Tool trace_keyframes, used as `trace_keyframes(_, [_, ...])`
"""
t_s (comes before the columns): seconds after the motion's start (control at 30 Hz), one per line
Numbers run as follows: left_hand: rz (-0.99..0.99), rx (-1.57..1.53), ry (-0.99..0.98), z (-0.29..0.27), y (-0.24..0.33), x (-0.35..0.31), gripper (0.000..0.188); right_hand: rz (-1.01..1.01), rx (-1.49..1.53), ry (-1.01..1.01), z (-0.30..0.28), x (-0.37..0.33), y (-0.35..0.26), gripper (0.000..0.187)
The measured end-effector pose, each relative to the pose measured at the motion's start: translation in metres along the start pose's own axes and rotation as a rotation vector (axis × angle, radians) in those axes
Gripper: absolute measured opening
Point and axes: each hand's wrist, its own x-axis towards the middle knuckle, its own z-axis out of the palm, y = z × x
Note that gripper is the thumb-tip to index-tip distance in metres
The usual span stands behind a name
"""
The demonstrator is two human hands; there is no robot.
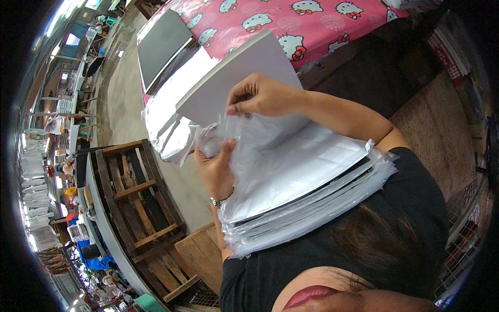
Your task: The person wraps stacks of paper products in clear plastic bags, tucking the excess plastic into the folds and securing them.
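Observation:
A thick stack of clear plastic bags (312,218) leans against my torso, with dark and whitish layers showing along its edge. The top plastic bag (291,161) is wrinkled at its far end. My right hand (265,96) pinches that crumpled film between thumb and curled fingers. My left hand (215,169) is beside the same end, thumb raised over the film and its fingers partly hidden behind the plastic; it appears to hold the bag's edge. Just beyond my hands stands a tilted white slab-like block (244,67), its flat face toward me.
A table with a pink cat-patterned cover (332,21) lies ahead. On it are a dark flat panel (166,44) and shiny plastic film (166,135). A wooden pallet (135,192) is at left, and a wire rack (462,223) at right. Workbenches line the far left.

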Motion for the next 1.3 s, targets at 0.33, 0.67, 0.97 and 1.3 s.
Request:
trace_keyframes(0.33, [-0.133, -0.399, -0.06, -0.069, -0.011, -0.021, 0.028, 0.137, 0.426, -0.168, -0.02, -0.043, -0.006, 0.018])
trace_keyframes(0.67, [-0.219, -0.803, -0.785, -0.14, -0.03, -0.021, 0.04, 0.075, -0.268, -0.747, -0.063, -0.067, -0.01, 0.029])
trace_keyframes(0.97, [0.021, -0.166, -0.572, -0.071, 0.016, -0.008, 0.047, 0.243, 0.249, -0.17, -0.07, -0.071, -0.028, 0.02])
trace_keyframes(1.3, [0.037, -0.168, -0.432, -0.12, -0.06, -0.01, 0.045, -0.063, 0.871, -0.22, -0.091, -0.061, -0.008, 0.028])
